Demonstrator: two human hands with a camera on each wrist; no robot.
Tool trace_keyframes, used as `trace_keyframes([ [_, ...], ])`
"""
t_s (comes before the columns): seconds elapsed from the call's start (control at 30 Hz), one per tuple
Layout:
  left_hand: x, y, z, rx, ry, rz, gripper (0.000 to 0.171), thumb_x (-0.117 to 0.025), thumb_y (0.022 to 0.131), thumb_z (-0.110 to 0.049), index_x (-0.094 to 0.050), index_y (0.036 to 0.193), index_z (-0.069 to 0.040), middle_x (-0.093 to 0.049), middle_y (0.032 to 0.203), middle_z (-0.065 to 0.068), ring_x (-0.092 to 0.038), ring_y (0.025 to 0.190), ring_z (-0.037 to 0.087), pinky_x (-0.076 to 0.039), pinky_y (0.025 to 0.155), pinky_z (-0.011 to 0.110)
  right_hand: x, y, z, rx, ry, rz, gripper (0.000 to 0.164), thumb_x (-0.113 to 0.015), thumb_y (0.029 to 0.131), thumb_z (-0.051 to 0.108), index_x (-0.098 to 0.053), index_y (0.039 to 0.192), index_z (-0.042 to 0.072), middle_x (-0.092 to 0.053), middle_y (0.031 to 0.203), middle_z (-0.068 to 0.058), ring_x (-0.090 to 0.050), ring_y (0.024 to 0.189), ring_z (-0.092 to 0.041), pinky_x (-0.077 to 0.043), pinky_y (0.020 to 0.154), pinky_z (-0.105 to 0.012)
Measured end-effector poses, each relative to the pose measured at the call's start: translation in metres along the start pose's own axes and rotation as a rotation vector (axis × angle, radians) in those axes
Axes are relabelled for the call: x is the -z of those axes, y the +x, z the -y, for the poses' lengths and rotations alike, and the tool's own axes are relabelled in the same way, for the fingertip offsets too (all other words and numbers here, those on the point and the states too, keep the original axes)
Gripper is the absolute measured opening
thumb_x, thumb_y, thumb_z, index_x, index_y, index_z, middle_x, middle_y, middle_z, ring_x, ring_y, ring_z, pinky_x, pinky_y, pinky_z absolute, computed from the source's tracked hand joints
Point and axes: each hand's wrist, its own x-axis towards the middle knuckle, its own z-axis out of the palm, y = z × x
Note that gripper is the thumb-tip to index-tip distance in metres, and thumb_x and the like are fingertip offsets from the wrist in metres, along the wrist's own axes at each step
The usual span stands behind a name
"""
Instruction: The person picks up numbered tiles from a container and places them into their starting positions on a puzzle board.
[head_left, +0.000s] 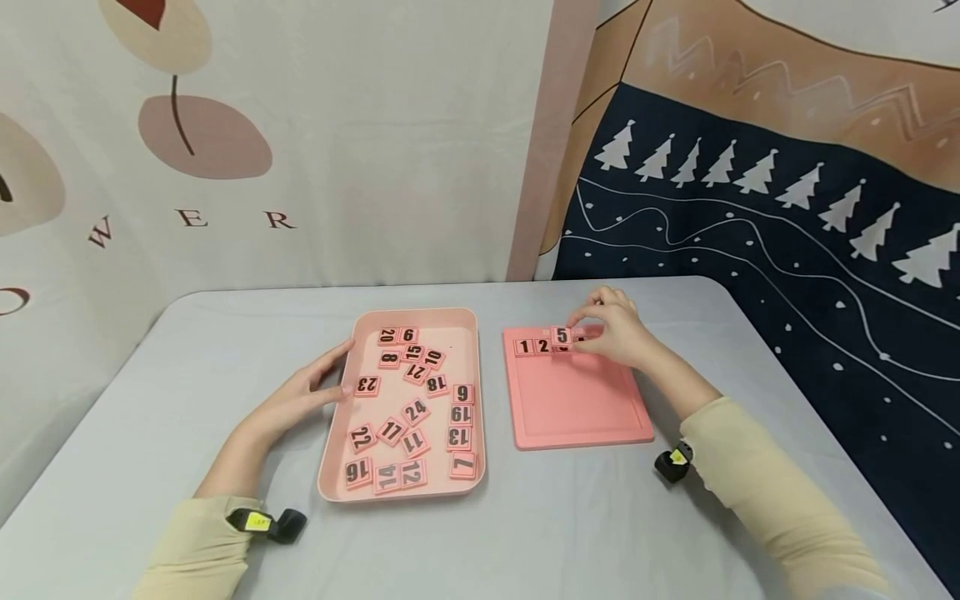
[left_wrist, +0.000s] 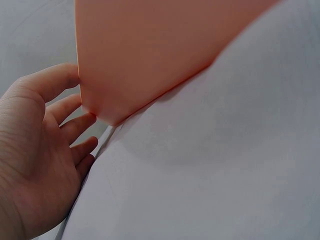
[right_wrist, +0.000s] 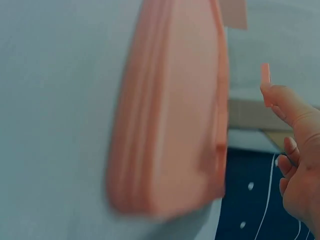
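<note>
Between thumb and fingers, my right hand (head_left: 618, 332) pinches a pink number tile marked 5 (head_left: 561, 336) over the top row of a square pink board (head_left: 577, 400). At the left end of that row lie tile 1 (head_left: 524, 347) and tile 2 (head_left: 543, 346); the spots beyond are partly covered by the held tile and fingers. In the right wrist view the tile (right_wrist: 265, 75) shows edge-on at the fingertips, raised off the board (right_wrist: 190, 115). My left hand (head_left: 296, 400) touches the left wall of a pale pink tray (left_wrist: 150, 50), fingers extended and spread.
Several loose number tiles lie in the tray at mixed angles, among them 24 (head_left: 416, 411), 23 (head_left: 367, 386) and 16 (head_left: 358, 472). Tray and board stand side by side on a pale cloth-covered table (head_left: 555, 525). Printed curtains (head_left: 390, 167) hang behind it.
</note>
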Motion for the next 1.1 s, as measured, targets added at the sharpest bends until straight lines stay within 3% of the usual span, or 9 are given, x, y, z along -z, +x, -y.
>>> trace_keyframes([
  [0.67, 0.0, 0.0, 0.0, -0.001, 0.009, 0.003, 0.076, -0.064, 0.091, -0.017, -0.021, 0.154, -0.014, -0.014, 0.158, 0.015, -0.009, 0.143, 0.038, -0.007, 0.111, 0.06, 0.023, -0.023, -0.06, -0.102, -0.052, 0.091, 0.034, -0.084, 0.07, 0.016, -0.074, 0.101, 0.008, -0.046, 0.116, -0.017, -0.036, 0.108, -0.036, -0.024, 0.091, -0.054],
  [0.93, 0.0, 0.0, -0.001, -0.007, -0.005, 0.008, 0.075, -0.063, 0.091, -0.016, -0.021, 0.154, -0.012, -0.015, 0.158, 0.015, -0.009, 0.143, 0.037, -0.007, 0.111, 0.059, 0.025, -0.021, -0.067, -0.108, -0.065, 0.129, 0.031, -0.082, 0.07, 0.016, -0.075, 0.099, 0.009, -0.049, 0.112, -0.014, -0.038, 0.106, -0.033, -0.027, 0.084, -0.048],
  [1.1, 0.0, -0.001, -0.001, -0.006, -0.001, 0.006, 0.075, -0.063, 0.091, -0.016, -0.021, 0.154, -0.012, -0.014, 0.157, 0.017, -0.008, 0.142, 0.039, -0.007, 0.111, 0.06, 0.023, -0.017, -0.063, -0.129, -0.066, 0.151, 0.029, -0.08, 0.07, 0.017, -0.075, 0.099, 0.009, -0.051, 0.11, -0.015, -0.039, 0.105, -0.034, -0.028, 0.085, -0.051],
])
